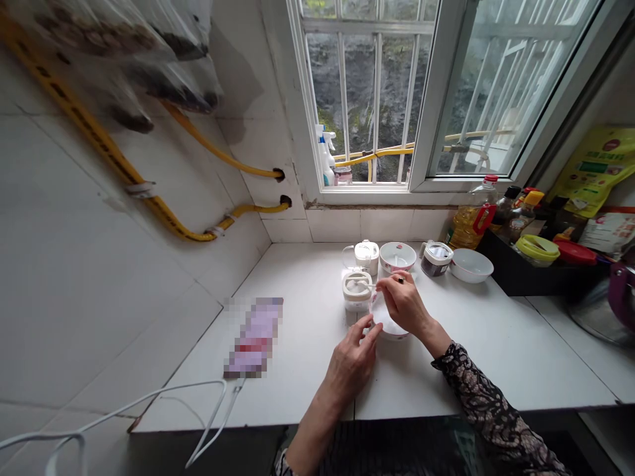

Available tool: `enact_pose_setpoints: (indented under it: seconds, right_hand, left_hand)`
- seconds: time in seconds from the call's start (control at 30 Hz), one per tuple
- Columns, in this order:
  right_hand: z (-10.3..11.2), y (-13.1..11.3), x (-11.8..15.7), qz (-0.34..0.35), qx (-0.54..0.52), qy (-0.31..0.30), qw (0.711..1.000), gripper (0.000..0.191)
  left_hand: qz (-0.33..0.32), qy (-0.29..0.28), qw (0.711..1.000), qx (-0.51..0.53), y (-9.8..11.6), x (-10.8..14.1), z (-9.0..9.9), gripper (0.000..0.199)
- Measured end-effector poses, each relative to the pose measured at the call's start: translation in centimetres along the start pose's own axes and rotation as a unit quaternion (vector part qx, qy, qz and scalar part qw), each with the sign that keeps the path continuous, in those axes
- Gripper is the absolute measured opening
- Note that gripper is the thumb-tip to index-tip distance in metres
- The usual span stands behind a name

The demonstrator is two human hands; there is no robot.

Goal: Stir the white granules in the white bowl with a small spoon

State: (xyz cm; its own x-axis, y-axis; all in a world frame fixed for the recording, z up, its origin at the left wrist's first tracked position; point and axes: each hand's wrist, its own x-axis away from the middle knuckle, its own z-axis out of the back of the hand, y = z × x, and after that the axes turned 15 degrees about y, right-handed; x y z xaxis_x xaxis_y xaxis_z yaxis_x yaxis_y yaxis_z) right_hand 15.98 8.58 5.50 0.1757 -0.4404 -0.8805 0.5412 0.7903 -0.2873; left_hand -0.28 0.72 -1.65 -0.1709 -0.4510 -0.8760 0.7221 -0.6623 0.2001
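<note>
My right hand [405,303] has its fingers pinched on the thin, pale handle of a small spoon [368,285], whose other end sits in the mouth of the front jar [357,304]. My left hand [351,360] is lower down, thumb and forefinger curled at the near-left edge of the white bowl [395,337]; whether they really pinch that rim or only rest against it, I cannot tell. The bowl stands on the tabletop [307,377] just beside the jar, with something white inside, and my right hand hides part of it. I judge the spoon to be very light and fairly stiff, best taken well back along the handle and kept level, since a loose load would slip off with any twist. The jar looks smooth and light enough to skid if I lever against it; its squarish sides would be the place to steady it. The bowl seems hard, glazed and breakable, slick if damp, so I would take it by the rim, or from both sides to lift it, clear of the patterned bowl [395,266] behind.
</note>
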Motion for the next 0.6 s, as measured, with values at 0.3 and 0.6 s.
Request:
enact_pose_setpoints:
  seconds: [0.3, 0.6]
  right_hand:
    - [3.1, 1.5, 0.1, -0.270, -0.002, 0.063, 0.961, 0.013]
    - [1.6, 1.4, 1.0, -0.211, 0.037, -0.011, 0.977, 0.012]
  left_hand:
    - [0.011, -0.015, 1.000, 0.014, 0.0, 0.2, 0.1, 0.043]
    - [0.014, -0.016, 1.000, 0.022, -0.1, 0.4, 0.0, 0.043]
